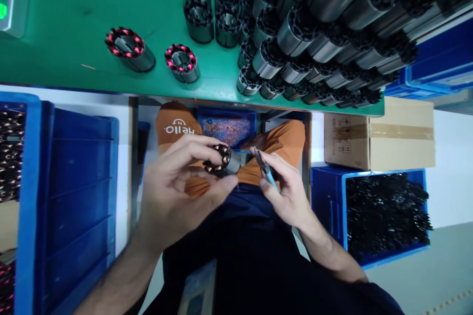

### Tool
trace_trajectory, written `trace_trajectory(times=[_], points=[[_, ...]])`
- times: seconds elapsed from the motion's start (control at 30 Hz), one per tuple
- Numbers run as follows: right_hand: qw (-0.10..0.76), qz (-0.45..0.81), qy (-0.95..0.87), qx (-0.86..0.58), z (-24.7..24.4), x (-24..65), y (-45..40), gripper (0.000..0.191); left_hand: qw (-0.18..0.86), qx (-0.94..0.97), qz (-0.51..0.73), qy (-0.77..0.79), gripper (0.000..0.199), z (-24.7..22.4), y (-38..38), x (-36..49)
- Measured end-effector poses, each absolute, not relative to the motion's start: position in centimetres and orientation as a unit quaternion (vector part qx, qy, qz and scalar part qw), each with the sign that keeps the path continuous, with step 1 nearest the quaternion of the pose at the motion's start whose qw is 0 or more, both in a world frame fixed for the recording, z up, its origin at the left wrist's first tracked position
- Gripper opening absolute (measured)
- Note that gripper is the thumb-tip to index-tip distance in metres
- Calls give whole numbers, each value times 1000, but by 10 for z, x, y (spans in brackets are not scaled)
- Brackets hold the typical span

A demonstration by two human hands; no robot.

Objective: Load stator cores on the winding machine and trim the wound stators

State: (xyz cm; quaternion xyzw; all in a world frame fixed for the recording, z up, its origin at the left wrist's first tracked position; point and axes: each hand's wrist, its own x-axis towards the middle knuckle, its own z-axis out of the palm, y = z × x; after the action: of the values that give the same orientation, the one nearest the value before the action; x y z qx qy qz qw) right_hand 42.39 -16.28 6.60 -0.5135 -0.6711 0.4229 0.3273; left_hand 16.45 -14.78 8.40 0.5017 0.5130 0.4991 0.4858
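While your left hand (177, 192) pinches the wound stator (221, 160) over your lap, coil end turned toward you, your right hand (284, 192) closes around the cutters (264, 167), tips just beside the windings, with the green bench (74, 19) well apart above.

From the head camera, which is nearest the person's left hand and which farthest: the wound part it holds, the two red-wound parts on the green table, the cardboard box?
1. Wound part: in the left hand itself, over the lap.
2. Right red-wound part: on the green table, straight above the hand.
3. Left red-wound part: farther left on the table.
4. Cardboard box: far right, under the table's edge.
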Motion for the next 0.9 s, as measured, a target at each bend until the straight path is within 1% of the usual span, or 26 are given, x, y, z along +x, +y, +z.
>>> trace_trajectory(times=[0.07,0.13,0.2,0.3,0.4,0.6,0.67,0.8,0.9], points=[[326,375,-706,-504,65,426,-158,70,563,413,516,496,22,80,-146,168],[330,321,-735,-498,65,426,-157,69,606,351,530,478,23,79,-145,174],[336,273,-754,-494,66,424,-158,69,630,317,541,458,23,79,-144,179],[359,234,-763,-484,67,418,-160,75,646,305,554,428,16,80,-143,186],[380,221,-761,-478,67,413,-159,78,661,300,556,406,11,78,-143,189],[399,273,-735,-475,64,410,-158,84,669,295,558,393,15,76,-142,192],[396,286,-733,-474,63,411,-159,81,668,295,556,397,14,77,-140,193],[375,282,-735,-490,60,415,-162,60,665,288,539,429,11,82,-137,194],[371,290,-729,-497,59,416,-163,54,670,283,537,427,12,84,-135,194]])
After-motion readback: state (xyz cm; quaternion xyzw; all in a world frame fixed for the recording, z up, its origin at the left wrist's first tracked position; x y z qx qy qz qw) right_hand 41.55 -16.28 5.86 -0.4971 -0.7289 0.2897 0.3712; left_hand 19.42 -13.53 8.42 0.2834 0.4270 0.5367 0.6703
